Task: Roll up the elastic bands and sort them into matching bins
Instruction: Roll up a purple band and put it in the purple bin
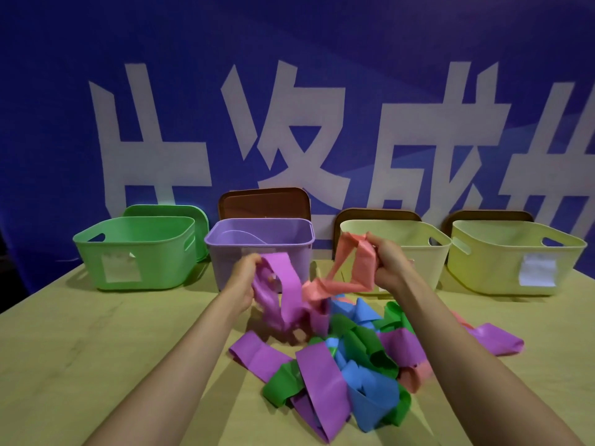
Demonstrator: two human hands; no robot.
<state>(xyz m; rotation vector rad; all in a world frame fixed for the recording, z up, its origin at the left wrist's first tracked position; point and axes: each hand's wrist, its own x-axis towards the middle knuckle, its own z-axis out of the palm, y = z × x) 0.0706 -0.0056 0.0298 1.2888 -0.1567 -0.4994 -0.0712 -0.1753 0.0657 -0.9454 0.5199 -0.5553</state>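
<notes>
A heap of elastic bands (pixel 347 365) in purple, green, blue and pink lies on the wooden table (pixel 96 349). My left hand (pixel 244 278) grips a purple band (pixel 286 291) lifted above the heap, in front of the purple bin (pixel 260 243). My right hand (pixel 386 262) holds a pink band (pixel 351 268), raised and still tangled with the purple one where they meet. At the far left stands a green bin (pixel 135 252). Two pale yellow bins (pixel 415 246) (pixel 512 262) stand to the right.
Lids lean on the blue banner wall behind the bins: a green lid (pixel 180 210) and brown lids (pixel 264 202). White labels are stuck on the green bin and the far right bin. Bare tabletop lies at the left and front left.
</notes>
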